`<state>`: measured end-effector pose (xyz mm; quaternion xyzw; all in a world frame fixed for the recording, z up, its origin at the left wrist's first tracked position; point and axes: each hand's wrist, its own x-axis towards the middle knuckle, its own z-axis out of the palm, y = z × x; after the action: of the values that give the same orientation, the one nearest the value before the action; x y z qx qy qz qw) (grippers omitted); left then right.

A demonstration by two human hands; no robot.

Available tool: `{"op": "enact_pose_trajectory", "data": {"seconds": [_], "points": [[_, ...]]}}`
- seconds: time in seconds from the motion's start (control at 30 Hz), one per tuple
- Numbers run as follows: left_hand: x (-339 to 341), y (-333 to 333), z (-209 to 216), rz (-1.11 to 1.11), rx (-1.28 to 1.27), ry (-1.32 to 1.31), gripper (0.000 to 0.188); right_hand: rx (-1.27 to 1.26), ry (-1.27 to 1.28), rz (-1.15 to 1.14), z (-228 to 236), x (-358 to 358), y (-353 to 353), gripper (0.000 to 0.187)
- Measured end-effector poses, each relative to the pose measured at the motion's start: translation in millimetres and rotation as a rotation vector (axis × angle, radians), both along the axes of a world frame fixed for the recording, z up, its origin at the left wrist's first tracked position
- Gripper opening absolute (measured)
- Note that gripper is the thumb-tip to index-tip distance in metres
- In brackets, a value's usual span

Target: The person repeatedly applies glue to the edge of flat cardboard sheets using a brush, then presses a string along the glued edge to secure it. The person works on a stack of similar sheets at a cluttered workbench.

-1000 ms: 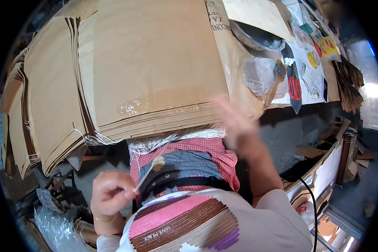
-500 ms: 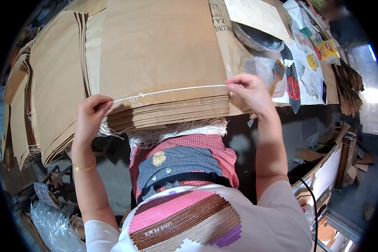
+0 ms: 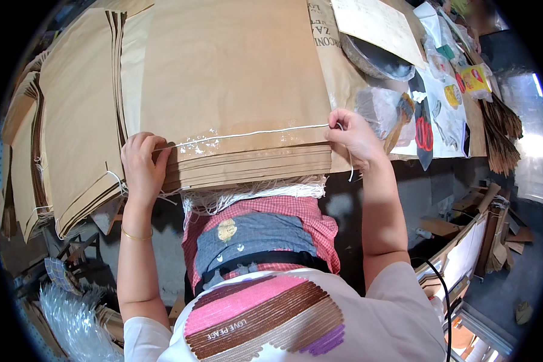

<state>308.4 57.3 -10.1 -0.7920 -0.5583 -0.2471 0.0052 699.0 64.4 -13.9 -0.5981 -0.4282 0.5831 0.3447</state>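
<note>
A white string [image 3: 253, 133] runs nearly straight across the near edge of a large brown paper sheet [image 3: 235, 72], which tops a stack of layered sheets. My left hand [image 3: 142, 166] is curled at the string's left end, fingers and thumb round it and close to the paper. At the sheet's right edge, my right hand [image 3: 357, 139] pinches the other end between thumb and fingers, and a short tail hangs below that hand. White smears, like paste, mark the paper along the string. Below the stack's front edge lies a bundle of white strings [image 3: 253, 192].
More brown paper stacks [image 3: 78, 102] stand on the left. On the right are a dark bowl [image 3: 377, 57] under a board, a brush [image 3: 398, 130], red-handled scissors [image 3: 424, 134] and a yellow packet [image 3: 476, 78]. Clear plastic [image 3: 75, 320] lies at lower left.
The string has come down onto the paper, with white smears now along it. My left hand has shifted slightly right; a tail of string now hangs from my right hand.
</note>
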Motion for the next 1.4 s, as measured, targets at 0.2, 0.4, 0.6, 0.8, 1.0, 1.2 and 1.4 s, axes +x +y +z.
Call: {"op": "enact_pose_trajectory", "data": {"seconds": [0.2, 0.4, 0.6, 0.8, 1.0, 1.2, 1.4], "points": [[-8, -5, -16, -0.049, -0.058, -0.082, 0.010, 0.193, -0.366, -0.009, -29, -8, -8, 0.026], [-13, -7, -9, -0.274, -0.230, -0.158, 0.033, 1.040, -0.837, 0.173, -19, -31, -12, 0.015], [-18, 3, 17, -0.269, -0.452, -0.238, 0.033, 0.483, -0.335, 0.206, -11, -26, 5, 0.006], [-13, 19, -7, 0.091, -0.468, -0.225, 0.016, 0.535, -0.843, 0.088, -20, -49, 13, 0.015], [7, 9, -13, 0.255, -0.154, 0.145, 0.016, 0.688, -1.353, 0.072, -26, -64, 3, 0.026], [61, -15, 4, -0.211, -0.235, 0.215, 0.073, 0.800, -1.020, 0.670, -17, -162, -18, 0.075], [7, -16, -5, 0.109, -0.404, 0.395, 0.088, 0.514, -1.368, 0.243, -31, -82, -28, 0.088]]}}
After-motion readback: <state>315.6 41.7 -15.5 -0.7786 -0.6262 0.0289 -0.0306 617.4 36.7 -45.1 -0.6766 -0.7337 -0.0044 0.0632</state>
